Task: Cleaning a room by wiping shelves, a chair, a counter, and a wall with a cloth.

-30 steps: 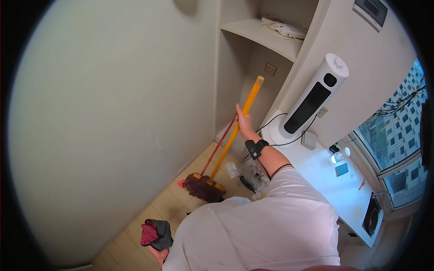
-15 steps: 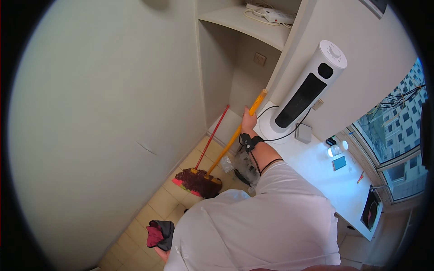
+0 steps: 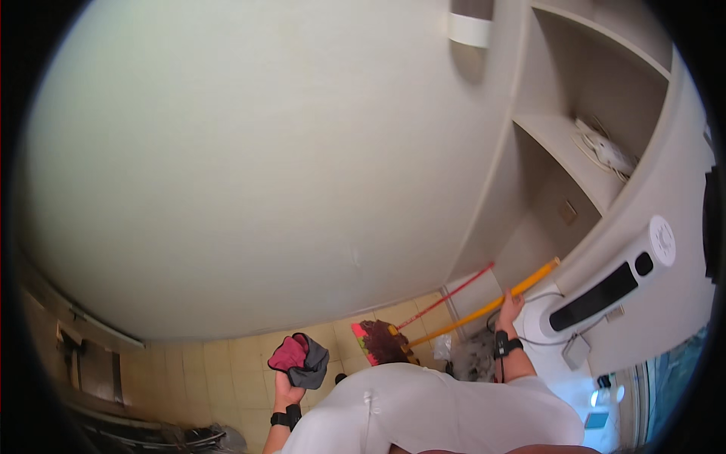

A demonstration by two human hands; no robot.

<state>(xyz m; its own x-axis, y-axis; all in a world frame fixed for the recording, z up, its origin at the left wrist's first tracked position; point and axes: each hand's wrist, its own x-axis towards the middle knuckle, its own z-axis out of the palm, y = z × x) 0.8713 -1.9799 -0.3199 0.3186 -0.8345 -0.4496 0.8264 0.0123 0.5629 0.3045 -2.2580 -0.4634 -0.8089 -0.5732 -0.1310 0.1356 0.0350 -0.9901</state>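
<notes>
My right hand (image 3: 511, 304) is closed around the upper part of a yellow broom pole (image 3: 473, 316). A thinner red pole (image 3: 446, 296) leans beside it, clear of my hand, with a dark brush head and red piece (image 3: 378, 339) at the floor. My left hand (image 3: 289, 387), low in the picture, grips a bunched maroon and grey cloth (image 3: 301, 357). A white tower fan (image 3: 605, 290) stands on a white counter at the right, close by my right hand, its cord looping down.
A pale wall (image 3: 249, 174) fills the upper left. An alcove shelf (image 3: 560, 140) holds a power strip (image 3: 609, 151). Tiled floor (image 3: 227, 374) runs along the wall. Bagged items (image 3: 473, 356) lie below the counter, and dark objects (image 3: 200, 431) sit at lower left.
The view has swung up and leftward. My left hand with the cloth has risen. My right hand keeps the yellow pole; the red pole, earlier touching that hand, now stands apart.
</notes>
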